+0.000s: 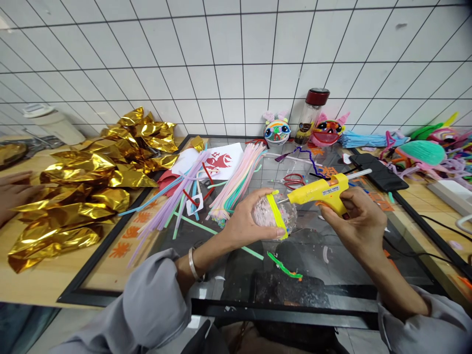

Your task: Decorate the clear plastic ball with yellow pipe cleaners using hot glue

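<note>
My left hand (245, 221) grips a clear ball (285, 216) filled with pale glittery bits. A yellow-green pipe cleaner (277, 215) runs over the ball's front. My right hand (359, 221) holds a yellow glue gun (324, 191), and its nozzle tip touches the ball near the pipe cleaner. Both hands hover over a dark glass-topped mat (317, 250) in the middle of the table.
Pastel pipe cleaners (236, 184) lie fanned out behind my left hand. Gold foil sheets (92, 191) cover the left, where another person's hand (13, 194) rests. Scissors (293, 181), a jar (311, 115), two decorated masks, a phone (379, 172) and a green scrap (283, 268) are around.
</note>
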Demonstrator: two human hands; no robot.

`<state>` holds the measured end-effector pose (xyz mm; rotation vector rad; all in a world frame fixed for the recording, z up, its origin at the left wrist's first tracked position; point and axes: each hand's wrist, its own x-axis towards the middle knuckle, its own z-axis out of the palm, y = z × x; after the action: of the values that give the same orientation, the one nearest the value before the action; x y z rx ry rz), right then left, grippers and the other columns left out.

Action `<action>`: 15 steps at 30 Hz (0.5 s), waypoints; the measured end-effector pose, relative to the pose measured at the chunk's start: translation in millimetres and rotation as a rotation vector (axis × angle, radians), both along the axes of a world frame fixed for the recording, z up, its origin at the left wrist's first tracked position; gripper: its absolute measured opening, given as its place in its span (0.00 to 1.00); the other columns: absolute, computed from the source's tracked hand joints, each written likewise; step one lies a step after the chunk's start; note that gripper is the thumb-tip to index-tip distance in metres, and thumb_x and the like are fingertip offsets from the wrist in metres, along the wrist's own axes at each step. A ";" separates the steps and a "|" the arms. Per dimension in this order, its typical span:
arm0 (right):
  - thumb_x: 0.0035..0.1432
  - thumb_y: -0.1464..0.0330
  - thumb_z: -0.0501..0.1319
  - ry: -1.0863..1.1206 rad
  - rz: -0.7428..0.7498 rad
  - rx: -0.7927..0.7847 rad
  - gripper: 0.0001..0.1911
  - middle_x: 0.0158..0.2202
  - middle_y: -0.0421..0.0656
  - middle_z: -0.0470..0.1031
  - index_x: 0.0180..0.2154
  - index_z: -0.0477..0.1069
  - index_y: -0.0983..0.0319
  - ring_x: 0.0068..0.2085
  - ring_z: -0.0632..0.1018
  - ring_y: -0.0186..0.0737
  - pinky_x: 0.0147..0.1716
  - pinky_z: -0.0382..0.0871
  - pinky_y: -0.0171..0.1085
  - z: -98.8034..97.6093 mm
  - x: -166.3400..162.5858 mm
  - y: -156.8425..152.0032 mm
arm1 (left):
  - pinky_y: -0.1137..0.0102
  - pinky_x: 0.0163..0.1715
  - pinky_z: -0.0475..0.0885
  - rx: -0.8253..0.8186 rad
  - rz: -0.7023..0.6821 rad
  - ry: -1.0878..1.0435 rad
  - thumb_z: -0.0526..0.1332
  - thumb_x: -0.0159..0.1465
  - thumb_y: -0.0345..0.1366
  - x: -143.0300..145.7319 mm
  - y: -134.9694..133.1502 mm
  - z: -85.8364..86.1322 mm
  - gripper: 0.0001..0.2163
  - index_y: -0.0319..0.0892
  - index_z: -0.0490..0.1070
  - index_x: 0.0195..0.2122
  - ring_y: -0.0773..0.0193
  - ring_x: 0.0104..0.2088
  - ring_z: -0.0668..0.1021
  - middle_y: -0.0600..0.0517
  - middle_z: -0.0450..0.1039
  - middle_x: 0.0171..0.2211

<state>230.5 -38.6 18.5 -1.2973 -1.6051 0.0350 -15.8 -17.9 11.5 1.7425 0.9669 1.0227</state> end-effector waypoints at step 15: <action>0.50 0.69 0.69 0.010 0.038 0.042 0.12 0.27 0.37 0.63 0.30 0.64 0.58 0.27 0.65 0.33 0.24 0.58 0.35 -2.6 4.1 2.9 | 0.56 0.59 0.67 0.011 -0.004 -0.003 0.76 0.43 0.42 -0.1 0.7 -1.9 0.38 0.41 0.67 0.55 0.48 0.56 0.74 0.43 0.71 0.56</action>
<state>234.6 -35.7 16.0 -1.2329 -1.6136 0.0308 -15.9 -17.2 9.6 1.7503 0.9574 1.0300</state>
